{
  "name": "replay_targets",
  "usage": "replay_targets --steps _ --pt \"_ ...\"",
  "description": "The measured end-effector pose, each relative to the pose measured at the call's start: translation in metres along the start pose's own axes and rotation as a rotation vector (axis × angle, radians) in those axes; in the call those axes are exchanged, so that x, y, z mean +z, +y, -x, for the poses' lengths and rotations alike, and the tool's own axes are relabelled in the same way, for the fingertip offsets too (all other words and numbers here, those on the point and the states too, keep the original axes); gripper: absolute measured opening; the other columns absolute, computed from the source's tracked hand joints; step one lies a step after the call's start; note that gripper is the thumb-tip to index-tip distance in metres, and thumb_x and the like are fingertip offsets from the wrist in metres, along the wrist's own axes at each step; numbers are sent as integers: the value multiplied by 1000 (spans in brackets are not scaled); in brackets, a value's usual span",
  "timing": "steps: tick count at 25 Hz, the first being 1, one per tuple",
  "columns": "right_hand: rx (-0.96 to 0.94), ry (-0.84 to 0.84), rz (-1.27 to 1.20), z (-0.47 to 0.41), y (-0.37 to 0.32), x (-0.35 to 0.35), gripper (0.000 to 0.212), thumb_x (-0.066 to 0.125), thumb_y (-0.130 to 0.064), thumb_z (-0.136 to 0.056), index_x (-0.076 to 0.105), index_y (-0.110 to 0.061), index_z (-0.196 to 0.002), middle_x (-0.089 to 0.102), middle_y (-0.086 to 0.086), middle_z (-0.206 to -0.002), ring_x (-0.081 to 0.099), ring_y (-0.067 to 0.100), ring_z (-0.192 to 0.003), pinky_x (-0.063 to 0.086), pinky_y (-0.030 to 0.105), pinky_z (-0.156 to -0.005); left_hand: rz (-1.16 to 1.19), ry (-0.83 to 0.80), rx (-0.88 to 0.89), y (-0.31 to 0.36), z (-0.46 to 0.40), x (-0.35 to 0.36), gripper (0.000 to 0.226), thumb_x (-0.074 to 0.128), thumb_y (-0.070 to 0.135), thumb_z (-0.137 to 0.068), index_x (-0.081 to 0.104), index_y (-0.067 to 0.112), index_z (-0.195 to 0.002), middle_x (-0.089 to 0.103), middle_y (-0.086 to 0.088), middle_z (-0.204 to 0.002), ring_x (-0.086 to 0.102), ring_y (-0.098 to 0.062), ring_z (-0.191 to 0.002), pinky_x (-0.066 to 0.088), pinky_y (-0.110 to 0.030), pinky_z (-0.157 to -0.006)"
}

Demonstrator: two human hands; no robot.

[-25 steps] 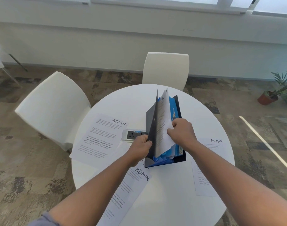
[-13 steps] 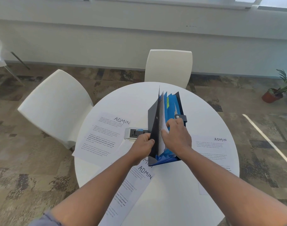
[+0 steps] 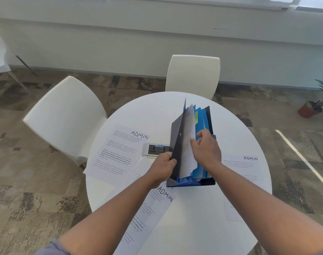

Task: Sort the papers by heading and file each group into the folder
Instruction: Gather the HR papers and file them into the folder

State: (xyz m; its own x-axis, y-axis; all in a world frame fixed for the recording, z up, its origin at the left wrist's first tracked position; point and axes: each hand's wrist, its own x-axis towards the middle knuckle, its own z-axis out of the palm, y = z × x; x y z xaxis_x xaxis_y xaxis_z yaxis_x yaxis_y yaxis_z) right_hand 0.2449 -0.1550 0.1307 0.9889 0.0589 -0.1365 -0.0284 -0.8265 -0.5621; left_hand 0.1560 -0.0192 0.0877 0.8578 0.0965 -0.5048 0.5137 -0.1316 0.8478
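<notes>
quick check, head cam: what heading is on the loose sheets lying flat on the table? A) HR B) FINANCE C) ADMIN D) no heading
C: the sheet on the left of the table, the one on the right and the near one under the left forearm each read ADMIN; the only other heading visible is on the sheet going into the folder.

Single head cam, wide-angle, looks fwd and steeply down from above the near edge of the round white table (image 3: 203,218). Close range; table fills centre, wall beyond its far side.
</notes>
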Motion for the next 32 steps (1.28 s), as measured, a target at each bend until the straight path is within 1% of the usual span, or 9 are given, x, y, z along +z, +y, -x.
replay_targets --steps 3,7,10,13,15,19,22,26,32 --pt "5 -43 120 -3 -2 0 20 53 -37 -103 52 -21 -90 61 -4 -91 62 19 -84 59 40 -76 21 -6 3 0 0 0 25 41 19 -110 62 18 -124 68 -6 -118 63 -20 -102 50 -18 -65" --pt "-54 -21 168 3 -1 6 21 51 -35 -105 49 -23 -88 61 -3 -89 60 17 -81 59 38 -74 43 -13 7 1 0 0 26 42 18 -109 61 19 -127 68 -6 -120 65 -25 -109 57 -29 -80" --pt "-46 -79 185 2 2 12 25 50 -38 -104 49 -24 -84 59 -4 -85 61 19 -82 59 43 -76 16 6 21 0 0 0 25 42 18 -109 63 16 -123 68 -8 -116 64 -23 -103 51 -24 -73" --pt "-26 -57 266 2 1 14 23 54 -44 -100 63 -25 -92 59 1 -106 59 21 -96 60 43 -79 1 18 23 -3 -3 0 24 42 19 -109 64 15 -118 70 -11 -111 66 -30 -102 53 -26 -75" --pt "3 -16 302 3 0 17 21 59 -45 -97 68 -27 -96 48 3 -126 50 24 -112 57 45 -88 8 11 21 -4 -3 1 24 42 19 -109 64 16 -118 70 -9 -112 66 -29 -105 55 -29 -80" --pt "27 37 211 3 -3 20 17 63 -39 -95 66 -27 -83 34 1 -150 40 27 -127 48 50 -98 29 3 21 -2 -1 1 25 42 20 -110 63 18 -122 71 -7 -115 68 -25 -105 56 -26 -75" --pt "77 -38 244 4 -6 21 19 62 -43 -94 68 -29 -83 18 -1 -164 35 30 -135 41 51 -102 72 -7 17 -3 -3 0 25 41 17 -109 64 13 -117 73 -16 -109 73 -33 -98 61 -31 -70" --pt "85 -62 330 9 -9 18 27 58 -53 -92 65 -29 -82 -4 1 -170 17 33 -147 30 50 -104 60 1 25 -7 -3 0 25 40 16 -109 64 13 -117 71 -12 -108 69 -28 -98 57 -27 -71" --pt "33 18 431 15 -9 21 28 54 -45 -95 70 -26 -82 -11 -2 -169 7 33 -149 28 51 -100 64 -5 23 -7 -7 1 27 40 17 -109 65 15 -117 72 -14 -113 69 -31 -105 61 -39 -83"
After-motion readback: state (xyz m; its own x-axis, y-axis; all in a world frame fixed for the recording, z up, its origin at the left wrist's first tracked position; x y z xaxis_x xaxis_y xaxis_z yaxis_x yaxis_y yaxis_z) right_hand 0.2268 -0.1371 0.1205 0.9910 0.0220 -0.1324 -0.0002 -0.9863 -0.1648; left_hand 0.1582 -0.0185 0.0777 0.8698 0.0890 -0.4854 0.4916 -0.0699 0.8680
